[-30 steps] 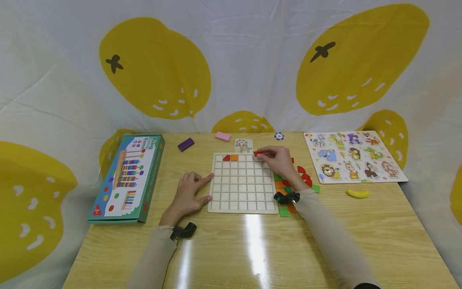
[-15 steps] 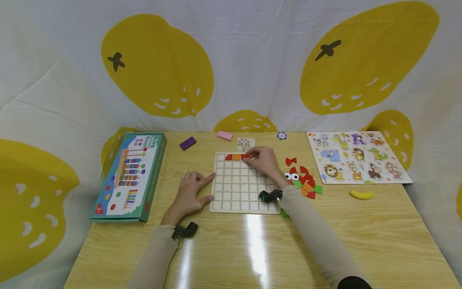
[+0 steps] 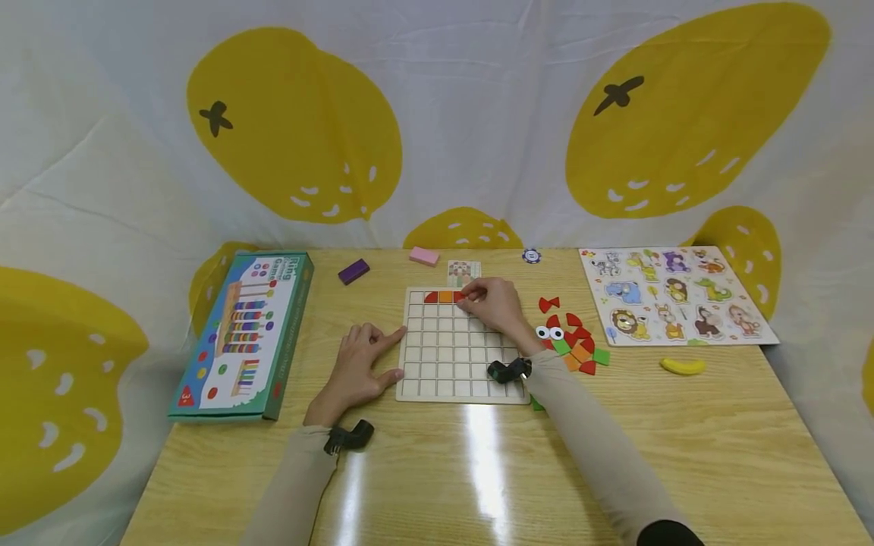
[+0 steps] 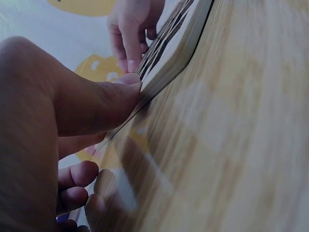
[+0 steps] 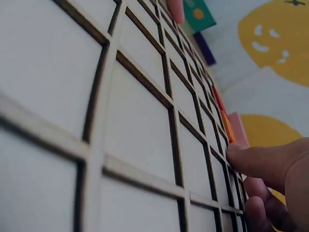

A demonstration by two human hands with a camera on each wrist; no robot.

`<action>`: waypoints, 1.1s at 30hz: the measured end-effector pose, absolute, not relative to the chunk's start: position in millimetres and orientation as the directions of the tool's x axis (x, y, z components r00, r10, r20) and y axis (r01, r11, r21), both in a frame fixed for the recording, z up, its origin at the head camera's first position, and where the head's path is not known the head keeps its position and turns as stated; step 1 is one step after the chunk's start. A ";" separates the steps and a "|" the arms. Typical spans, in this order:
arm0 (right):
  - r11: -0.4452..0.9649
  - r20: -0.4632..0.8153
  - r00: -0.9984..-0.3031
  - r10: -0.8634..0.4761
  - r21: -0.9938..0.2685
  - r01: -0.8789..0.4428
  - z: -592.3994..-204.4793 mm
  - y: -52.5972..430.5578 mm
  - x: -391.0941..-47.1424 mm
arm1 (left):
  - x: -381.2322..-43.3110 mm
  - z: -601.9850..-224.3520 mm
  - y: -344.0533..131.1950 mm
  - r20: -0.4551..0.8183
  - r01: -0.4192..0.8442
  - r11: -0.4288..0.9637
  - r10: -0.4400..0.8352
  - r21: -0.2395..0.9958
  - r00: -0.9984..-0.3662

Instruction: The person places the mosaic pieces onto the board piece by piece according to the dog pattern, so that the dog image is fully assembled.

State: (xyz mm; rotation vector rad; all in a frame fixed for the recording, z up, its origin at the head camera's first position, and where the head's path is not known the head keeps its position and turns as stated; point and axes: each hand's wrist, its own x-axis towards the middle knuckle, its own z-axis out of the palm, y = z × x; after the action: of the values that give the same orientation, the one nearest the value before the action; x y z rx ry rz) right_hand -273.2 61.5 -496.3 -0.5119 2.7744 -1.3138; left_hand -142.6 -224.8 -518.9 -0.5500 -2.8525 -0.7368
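Note:
A wooden grid board (image 3: 447,354) lies mid-table. In its far row sit a red quarter-circle tile (image 3: 432,297) and an orange square tile (image 3: 446,296), side by side. My right hand (image 3: 497,305) pinches a second red quarter-circle tile (image 3: 459,296) at the cell just right of the orange one; its fingers partly cover it. My left hand (image 3: 359,365) lies at the board's left side, thumb and index finger extended against the edge. The left wrist view shows that thumb (image 4: 113,99) on the board's rim.
Loose red, green and orange tiles (image 3: 580,353) and two googly-eye pieces (image 3: 549,333) lie right of the board. Behind it are a pattern card (image 3: 464,271), pink block (image 3: 424,256), purple block (image 3: 353,271) and poker chip (image 3: 532,256). A game box (image 3: 239,341), animal puzzle (image 3: 655,297) and toy banana (image 3: 683,366) flank it.
My right hand has carried the red quarter-circle tile leftward from the board's far right corner to beside the orange square, then stayed there. My left hand has kept its place.

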 end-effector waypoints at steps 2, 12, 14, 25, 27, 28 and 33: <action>0.562 0.113 -0.941 -0.319 -0.777 -0.284 -494.3 67.7 -273.6 | -142.1 -519.4 -224.0 0.227 0.383 0.811 0.312 0.442 -0.923; 0.628 0.105 -0.945 -0.311 -0.724 -0.287 -467.3 159.4 -276.5 | -141.9 -521.7 -226.5 0.194 0.350 0.821 0.293 0.451 -0.936; 0.663 0.069 -0.948 -0.312 -0.699 -0.269 -463.5 178.9 -275.0 | -141.9 -521.7 -228.2 0.193 0.348 0.823 0.291 0.449 -0.937; 0.735 -0.009 -0.918 -0.395 -0.603 -0.311 -470.1 220.5 -254.2 | -142.6 -520.7 -229.7 0.189 0.346 0.821 0.291 0.454 -0.938; 0.728 -0.003 -0.912 -0.411 -0.604 -0.325 -471.2 220.5 -248.7 | -143.2 -521.9 -228.7 0.190 0.351 0.821 0.295 0.451 -0.936; 0.719 0.001 -0.905 -0.426 -0.607 -0.339 -471.7 220.2 -246.3 | -143.3 -522.3 -228.2 0.193 0.354 0.821 0.297 0.448 -0.935; 0.698 -0.008 -0.884 -0.467 -0.617 -0.363 -476.0 217.0 -238.2 | -143.2 -523.8 -226.0 0.206 0.362 0.820 0.299 0.444 -0.932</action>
State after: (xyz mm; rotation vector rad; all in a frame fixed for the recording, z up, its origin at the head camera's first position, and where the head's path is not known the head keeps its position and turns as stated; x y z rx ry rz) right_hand -238.2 217.0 -476.0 -0.6756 2.7420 -0.9437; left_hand -143.2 -226.0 -523.8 -0.5246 -2.8747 -0.7398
